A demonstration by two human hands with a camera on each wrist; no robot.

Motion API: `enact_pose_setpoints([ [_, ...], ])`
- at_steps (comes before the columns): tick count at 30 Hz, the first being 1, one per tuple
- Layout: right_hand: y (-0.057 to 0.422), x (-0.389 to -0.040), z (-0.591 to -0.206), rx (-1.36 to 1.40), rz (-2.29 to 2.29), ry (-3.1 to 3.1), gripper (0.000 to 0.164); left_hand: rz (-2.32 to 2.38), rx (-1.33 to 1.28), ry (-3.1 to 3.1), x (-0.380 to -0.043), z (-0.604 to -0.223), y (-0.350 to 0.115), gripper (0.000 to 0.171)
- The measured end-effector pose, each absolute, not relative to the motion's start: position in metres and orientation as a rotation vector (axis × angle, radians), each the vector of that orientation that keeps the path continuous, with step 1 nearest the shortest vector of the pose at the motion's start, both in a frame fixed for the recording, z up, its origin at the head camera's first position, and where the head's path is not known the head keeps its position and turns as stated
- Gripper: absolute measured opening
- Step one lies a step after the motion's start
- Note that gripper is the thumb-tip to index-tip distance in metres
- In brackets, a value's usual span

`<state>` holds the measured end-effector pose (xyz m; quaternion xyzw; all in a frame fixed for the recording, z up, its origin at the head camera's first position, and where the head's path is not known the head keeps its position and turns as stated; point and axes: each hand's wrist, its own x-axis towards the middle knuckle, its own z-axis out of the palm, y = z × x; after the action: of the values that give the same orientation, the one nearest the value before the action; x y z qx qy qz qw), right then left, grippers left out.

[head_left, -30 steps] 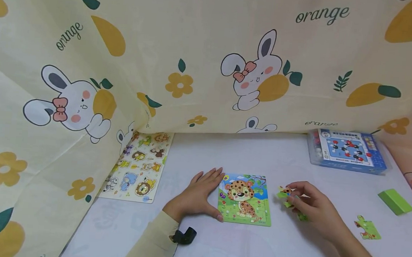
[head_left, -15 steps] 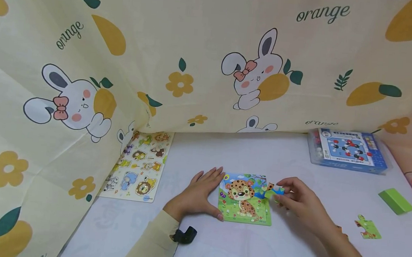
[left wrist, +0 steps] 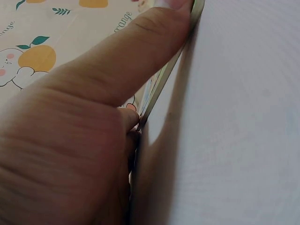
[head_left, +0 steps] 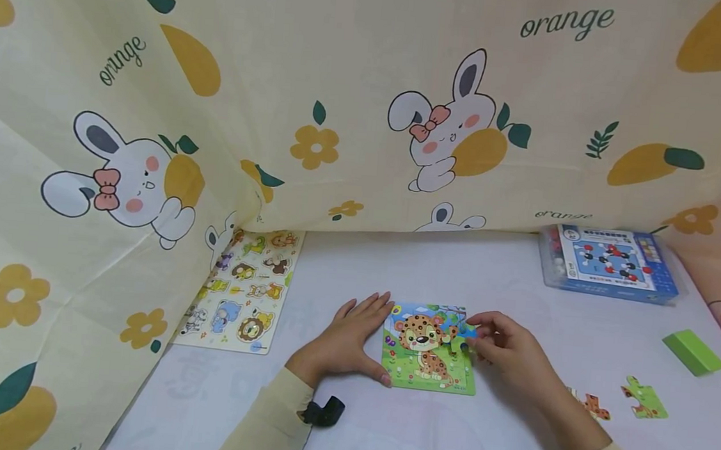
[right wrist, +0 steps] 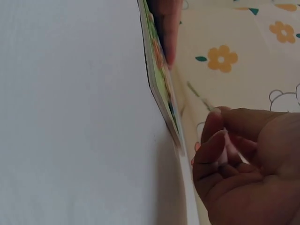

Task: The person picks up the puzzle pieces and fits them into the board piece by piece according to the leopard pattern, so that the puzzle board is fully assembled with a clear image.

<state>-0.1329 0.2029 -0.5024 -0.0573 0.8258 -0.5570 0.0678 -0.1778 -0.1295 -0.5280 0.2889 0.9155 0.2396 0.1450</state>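
Note:
A square puzzle board with a leopard picture lies flat on the white table. My left hand is at its left side, thumb and fingers spread, touching the edge. Over the board's right part, my right hand pinches a small puzzle piece between thumb and fingertips. The right wrist view shows that thin piece tilted and raised off the board. Right of the board lie a green puzzle piece and an orange-brown one, the latter partly hidden by the right forearm.
At the left is an animal-picture board, partly covered by the patterned curtain. A blue-and-clear box stands at the back right. A green block lies near the right side.
My right hand has moved left with the puzzle piece, from beside the board to over its right part. The orange-brown piece has come out from behind the forearm. My left hand has stayed still.

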Motion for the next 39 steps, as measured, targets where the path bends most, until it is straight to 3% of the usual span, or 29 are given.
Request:
enact_pose_setpoints([
  [22,0.181,-0.130,-0.503,-0.182,-1.489,2.538,0.031,0.689,0.840,2.642,-0.178,-0.527,-0.130,0.142],
  [32,0.171,-0.123,-0.504,-0.636,-0.982,2.890,0.038,0.681,0.829,2.637,-0.178,-0.525,-0.130,0.142],
  [39,0.175,-0.124,-0.508,-0.598,-0.916,2.914,0.026,0.690,0.859,2.634,-0.178,-0.525,-0.130,0.144],
])
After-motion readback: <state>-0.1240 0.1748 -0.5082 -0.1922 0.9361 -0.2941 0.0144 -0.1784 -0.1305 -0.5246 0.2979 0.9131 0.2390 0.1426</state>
